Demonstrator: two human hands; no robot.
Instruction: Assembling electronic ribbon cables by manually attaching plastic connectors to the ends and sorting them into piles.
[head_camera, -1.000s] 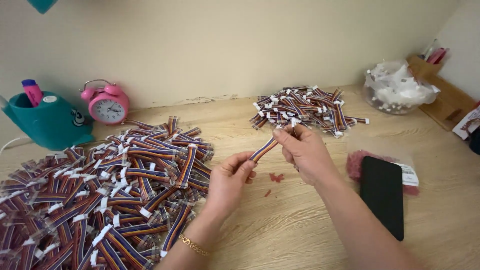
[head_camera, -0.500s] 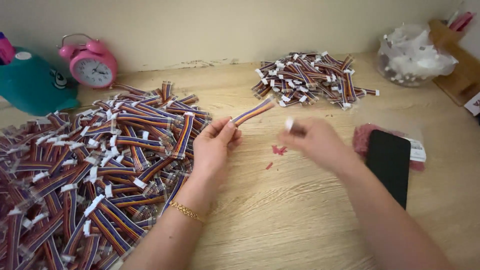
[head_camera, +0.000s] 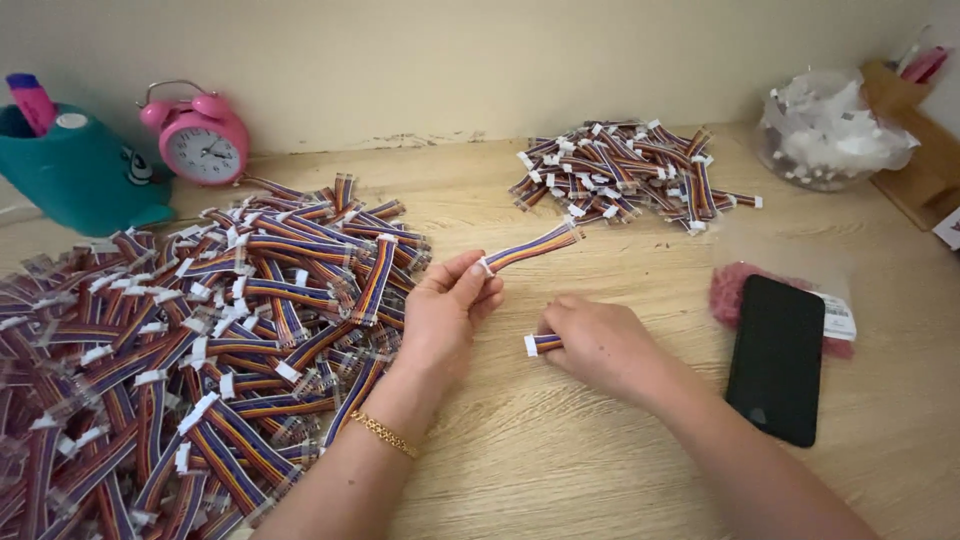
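Head view: left hand (head_camera: 445, 310) pinches ribbon cable (head_camera: 530, 246) over bare wood.

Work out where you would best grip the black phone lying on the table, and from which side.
Grip the black phone across its two long edges, coming from above. It lies flat, its top end resting on a pink bag, so the long sides are free on the table.

Left hand (head_camera: 445, 315) pinched, raised; right hand (head_camera: 598, 345) fisted, low.
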